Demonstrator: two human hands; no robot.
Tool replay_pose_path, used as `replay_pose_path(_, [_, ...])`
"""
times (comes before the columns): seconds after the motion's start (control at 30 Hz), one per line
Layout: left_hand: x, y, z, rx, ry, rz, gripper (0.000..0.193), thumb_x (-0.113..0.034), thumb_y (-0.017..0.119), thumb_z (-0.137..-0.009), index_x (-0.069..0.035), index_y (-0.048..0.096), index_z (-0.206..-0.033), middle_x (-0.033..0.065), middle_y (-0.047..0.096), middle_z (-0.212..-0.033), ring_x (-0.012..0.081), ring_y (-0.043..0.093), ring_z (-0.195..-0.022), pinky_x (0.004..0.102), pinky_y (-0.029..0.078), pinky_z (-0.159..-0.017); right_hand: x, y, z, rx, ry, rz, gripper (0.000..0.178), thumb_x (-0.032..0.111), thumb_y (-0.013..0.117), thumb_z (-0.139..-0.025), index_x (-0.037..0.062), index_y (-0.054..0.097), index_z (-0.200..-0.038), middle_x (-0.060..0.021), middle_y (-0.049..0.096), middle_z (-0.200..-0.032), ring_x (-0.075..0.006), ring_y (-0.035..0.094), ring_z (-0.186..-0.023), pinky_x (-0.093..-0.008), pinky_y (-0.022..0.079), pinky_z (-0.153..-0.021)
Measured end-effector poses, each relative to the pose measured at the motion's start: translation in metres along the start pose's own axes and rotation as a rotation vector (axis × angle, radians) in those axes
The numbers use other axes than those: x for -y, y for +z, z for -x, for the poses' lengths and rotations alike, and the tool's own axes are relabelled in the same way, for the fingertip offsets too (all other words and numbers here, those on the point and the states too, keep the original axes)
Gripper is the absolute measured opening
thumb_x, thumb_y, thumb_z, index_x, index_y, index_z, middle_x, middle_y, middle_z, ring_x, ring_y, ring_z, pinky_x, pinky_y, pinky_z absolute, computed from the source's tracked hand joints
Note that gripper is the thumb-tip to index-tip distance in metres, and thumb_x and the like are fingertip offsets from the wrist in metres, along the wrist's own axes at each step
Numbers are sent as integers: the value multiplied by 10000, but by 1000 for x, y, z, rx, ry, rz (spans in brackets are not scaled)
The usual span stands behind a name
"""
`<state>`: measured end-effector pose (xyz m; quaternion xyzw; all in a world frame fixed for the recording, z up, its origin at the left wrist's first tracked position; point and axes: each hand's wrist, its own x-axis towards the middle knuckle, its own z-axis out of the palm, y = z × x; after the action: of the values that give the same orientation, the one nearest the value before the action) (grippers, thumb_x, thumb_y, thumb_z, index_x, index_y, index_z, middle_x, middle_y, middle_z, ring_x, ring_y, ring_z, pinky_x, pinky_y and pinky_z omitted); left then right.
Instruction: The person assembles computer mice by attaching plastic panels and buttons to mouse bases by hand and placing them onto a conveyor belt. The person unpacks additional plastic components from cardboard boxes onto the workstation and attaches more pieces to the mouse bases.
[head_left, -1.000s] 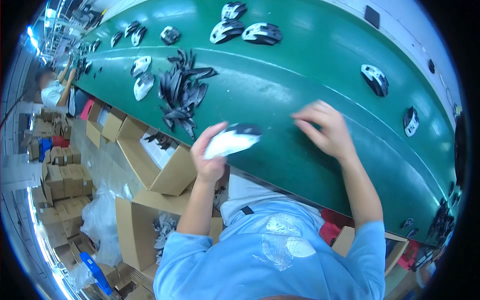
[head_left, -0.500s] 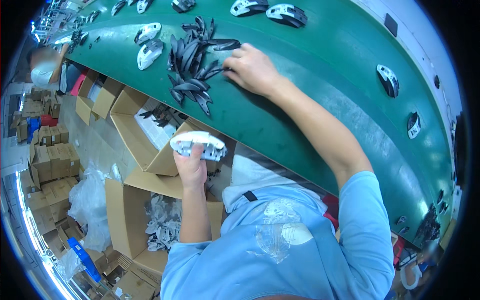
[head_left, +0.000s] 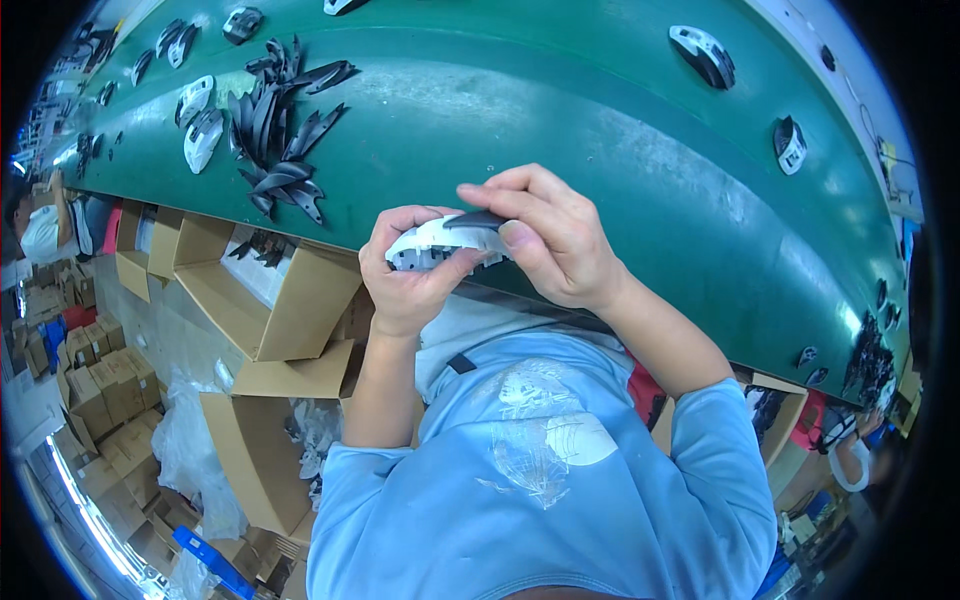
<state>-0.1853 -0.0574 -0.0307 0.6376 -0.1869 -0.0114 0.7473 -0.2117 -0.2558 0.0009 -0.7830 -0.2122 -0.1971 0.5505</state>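
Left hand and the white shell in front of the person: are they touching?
Touching. The head view shows the left hand gripping the white shell, with its thumb across the near side and its fingers around the far side.

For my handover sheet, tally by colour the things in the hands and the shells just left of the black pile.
White shell in the left hand: 1
Black piece in the right hand: 1
Mostly white shells left of the black pile: 2
Total: 4

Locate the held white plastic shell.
Head view, left of centre: the shell is in the left hand, overlapped by a curved black plastic piece in the right hand.
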Motion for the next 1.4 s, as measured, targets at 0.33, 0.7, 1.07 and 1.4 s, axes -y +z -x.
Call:
replay_pose_path(0.33, [-1,16,8,16,-52,-76,440,-38,911,-720,-3,610,-1039,98,719,-970,125,685,-865,281,579,-749,5,-4,20,-4,112,-137,320,169,771,-850,101,768,-1162,-99,721,-1027,-256,656,-949,-348,516,-843])
replay_pose_path(0.7, [-5,18,9,155,-191,15,322,-161,827,-823,-19,617,-1023,23,666,-896,67,586,-786,223,488,-697,3,-4,36,-14,194,-53,319,124,739,-879,70,749,-1194,-100,733,-1072,-233,663,-857,-344,535,-757])
replay_pose_path(1.07, [-6,40,-22,44,554,105,495,-366,912,-696,-38,617,-920,123,721,-853,210,646,-742,305,524,-666,6,8,54,-53,429,-849,608,450,515,-1050,33,488,-1492,-137,557,-1418,-219,532,-1290,-358,401,-1105])
replay_pose_path(1.4, [12,29,-57,585,580,-799,789,-431,927,-599,-11,658,-1211,93,733,-1105,295,619,-909,388,469,-877,-42,-87,33,273,-92,407,788,466,827,-746,25,590,-1356,-136,672,-1154,-325,631,-1073,-435,484,-983])
